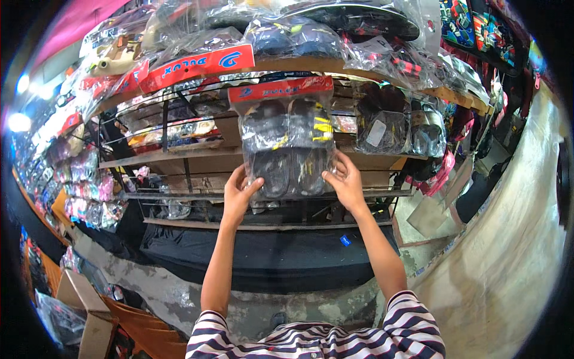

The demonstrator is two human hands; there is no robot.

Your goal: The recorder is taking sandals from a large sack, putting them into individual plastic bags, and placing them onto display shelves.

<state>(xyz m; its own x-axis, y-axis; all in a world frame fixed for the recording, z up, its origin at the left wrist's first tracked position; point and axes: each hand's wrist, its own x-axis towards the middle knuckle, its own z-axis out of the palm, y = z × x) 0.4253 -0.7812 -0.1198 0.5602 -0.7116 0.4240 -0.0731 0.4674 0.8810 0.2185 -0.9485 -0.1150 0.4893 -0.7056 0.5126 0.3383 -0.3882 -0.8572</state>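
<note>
A clear plastic bag of black slide sandals [287, 148] with yellow marks is held up in front of the shelves. Its red header card [280, 89] bears writing and is uppermost. My left hand [240, 190] grips the bag's lower left edge, thumb on the front. On the lower right edge, my right hand [345, 181] pinches it in the same way. The fingers behind the bag are partly hidden. Just right of it, another bagged pair of dark footwear [382, 121] and a bagged pair of sandals [427, 128] stand on the rack.
Bagged shoes [291, 38] crowd the upper wooden shelf [309, 64]. Below are metal rack bars [175, 195] and a black cloth [264, 251] with a small blue tag [345, 240]. A cardboard box [87, 305] stands at lower left; a pale sheet [497, 260] hangs along the right.
</note>
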